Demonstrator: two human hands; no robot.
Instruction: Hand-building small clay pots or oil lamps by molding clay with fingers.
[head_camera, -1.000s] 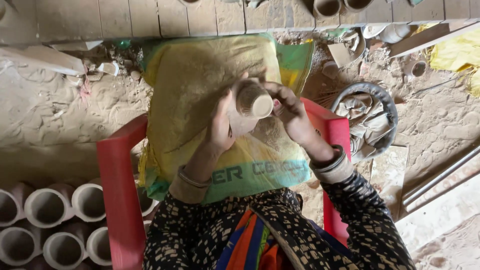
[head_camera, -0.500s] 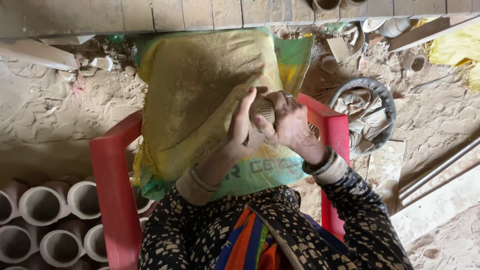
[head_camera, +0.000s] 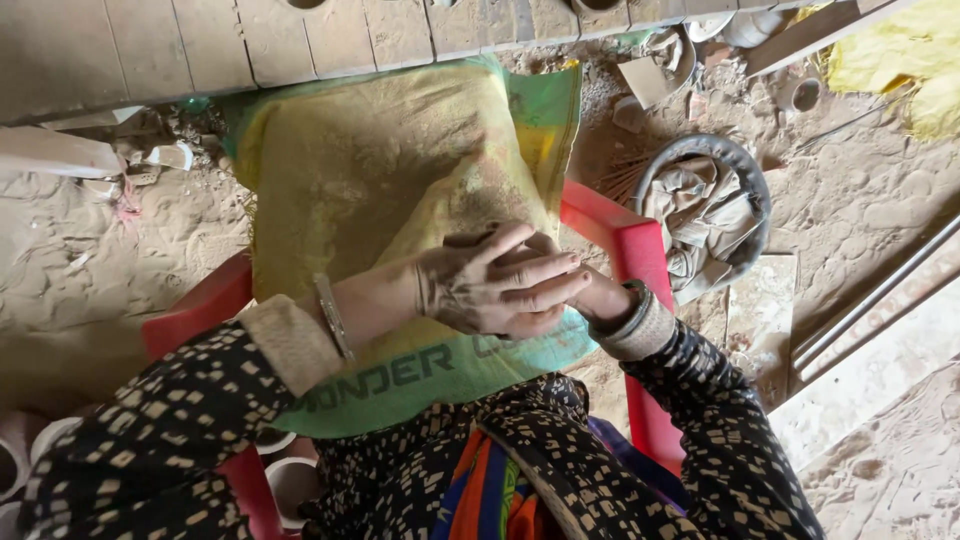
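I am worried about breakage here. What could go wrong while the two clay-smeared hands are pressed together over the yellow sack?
1. The left hand covers the right hand, so whatever sits between them is hidden; it could be squeezed or slip out.
2. The dusty yellow woven sack lies loosely over the red plastic chair, so anything dropped may roll onto the sandy ground.

A clay-smeared left hand (head_camera: 495, 285) lies folded over the right hand (head_camera: 590, 300), fingers pointing right, both cupped together and hiding whatever sits between them. They hover above a dusty yellow and green woven sack (head_camera: 390, 190), near its lower right corner.
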